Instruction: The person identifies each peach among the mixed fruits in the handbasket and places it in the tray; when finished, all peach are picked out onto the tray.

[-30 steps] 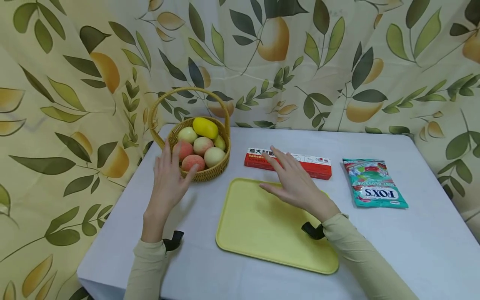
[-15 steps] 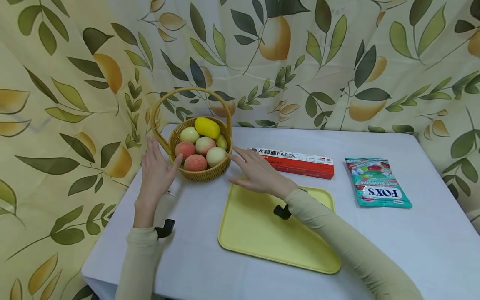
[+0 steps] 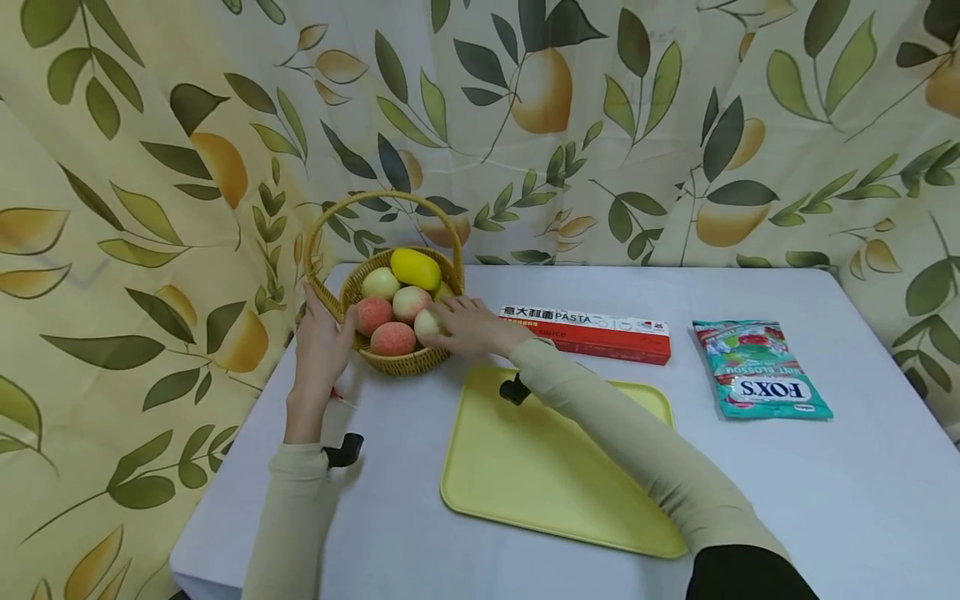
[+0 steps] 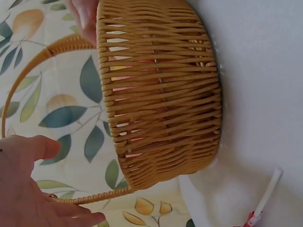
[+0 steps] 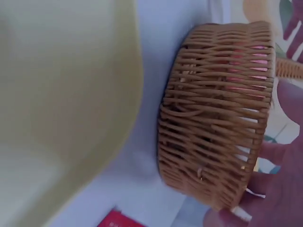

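A woven basket (image 3: 408, 363) with a tall arched handle (image 3: 378, 194) stands at the table's back left. Inside lie a long yellow fruit (image 3: 416, 269), two pinkish peaches (image 3: 393, 338) and several paler round fruits (image 3: 381, 283). At the basket's left side is my left hand (image 3: 321, 343), its fingers extended beside the foot of the handle. My right hand (image 3: 474, 327) reaches over the right rim, fingers spread across a pale round fruit (image 3: 426, 323) and partly hiding it. In the right wrist view, the right fingers (image 5: 261, 182) lie along the basket's rim.
A yellow tray (image 3: 555, 475) lies below the right forearm. Behind it is a red and white pasta box (image 3: 600, 335), and farther right a green FOX'S candy bag (image 3: 761, 371). A thin white stick (image 4: 269, 194) with a red end lies left of the basket.
My right hand has moved left from above the tray, past the pasta box, to the basket's fruit. The left hand moved slightly left, then in against the basket's left side.
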`<state>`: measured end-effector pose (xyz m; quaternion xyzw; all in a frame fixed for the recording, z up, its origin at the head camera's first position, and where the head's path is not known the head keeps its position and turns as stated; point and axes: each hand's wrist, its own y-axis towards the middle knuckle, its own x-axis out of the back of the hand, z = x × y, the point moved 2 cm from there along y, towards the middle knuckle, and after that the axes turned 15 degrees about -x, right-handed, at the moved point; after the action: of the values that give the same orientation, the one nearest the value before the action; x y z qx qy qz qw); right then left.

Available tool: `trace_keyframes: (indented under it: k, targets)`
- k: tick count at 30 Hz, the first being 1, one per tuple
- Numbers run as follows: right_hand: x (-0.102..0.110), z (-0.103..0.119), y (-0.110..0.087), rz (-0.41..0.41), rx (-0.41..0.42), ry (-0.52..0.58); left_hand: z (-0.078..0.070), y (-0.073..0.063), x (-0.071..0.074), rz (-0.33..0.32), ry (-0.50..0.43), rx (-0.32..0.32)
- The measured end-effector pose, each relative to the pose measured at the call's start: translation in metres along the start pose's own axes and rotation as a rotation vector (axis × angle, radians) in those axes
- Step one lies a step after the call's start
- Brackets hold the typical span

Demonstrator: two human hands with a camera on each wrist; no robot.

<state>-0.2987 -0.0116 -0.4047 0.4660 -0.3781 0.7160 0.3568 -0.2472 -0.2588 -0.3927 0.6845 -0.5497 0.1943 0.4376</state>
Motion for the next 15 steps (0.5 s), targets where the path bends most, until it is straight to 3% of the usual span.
trace_keyframes:
  k: [7, 15]
  targets:
    - [0.005, 0.014, 0.014, 0.046, -0.061, 0.011, -0.001, -0.001, -0.002, -0.002, -0.036, 0.010]
    - [0.003, 0.013, 0.028, 0.123, -0.151, 0.169, -0.001, -0.002, -0.005, 0.019, -0.047, 0.033]
